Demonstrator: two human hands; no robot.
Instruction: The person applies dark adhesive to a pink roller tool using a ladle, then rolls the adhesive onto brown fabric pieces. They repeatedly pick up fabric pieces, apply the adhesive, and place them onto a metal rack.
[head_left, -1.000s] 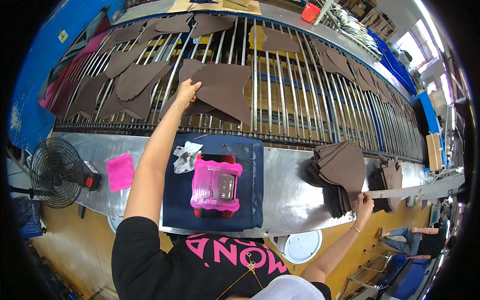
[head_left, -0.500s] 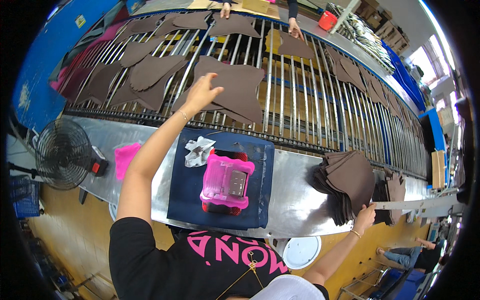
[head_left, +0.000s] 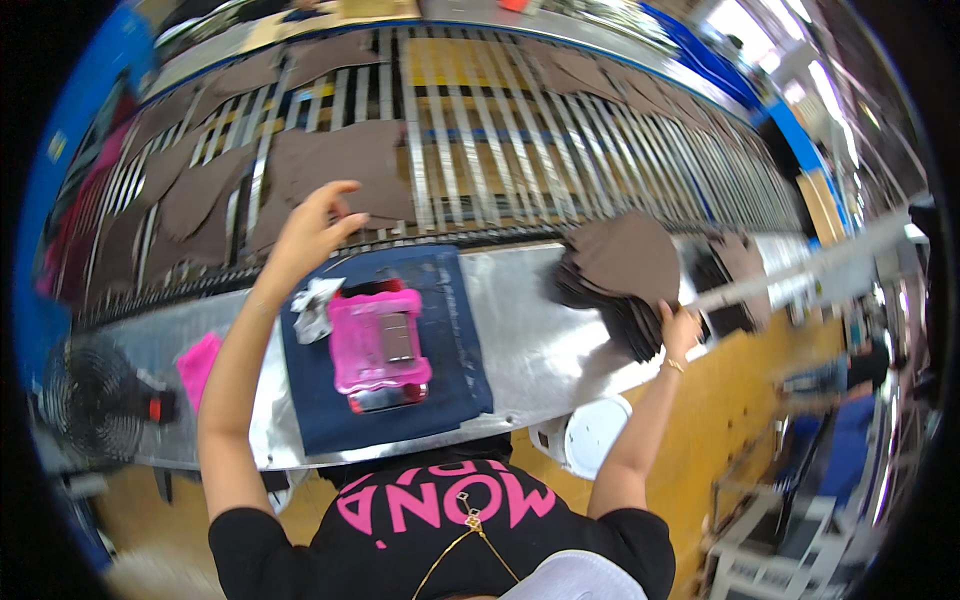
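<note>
My left hand (head_left: 315, 228) hovers at the near edge of the roller conveyor (head_left: 455, 170), thumb and fingers apart with nothing between them. Just beyond it lies a large flat brown cut piece (head_left: 345, 165), possibly leather, on the rollers. My right hand (head_left: 681, 330) is closed on the near corner of a brown cut piece (head_left: 625, 255) that tops a fanned stack on the metal table. How many layers the fingers pinch is hidden. Between my hands, a pink plastic basket (head_left: 345, 345) holding a greyish block (head_left: 397, 337) stands on a dark blue mat (head_left: 450, 365).
More brown pieces (head_left: 205, 190) lie along the conveyor. A second brown stack (head_left: 740, 270) sits right of the first, by a pale bar (head_left: 800, 280). A crumpled white cloth (head_left: 316, 308), a pink cloth (head_left: 198, 368) and a black fan (head_left: 95, 400) are at left.
The view has swung to the right. My left hand has drawn back from over the large brown piece toward the conveyor's near edge. Another person's hands at the far side have left the view.
</note>
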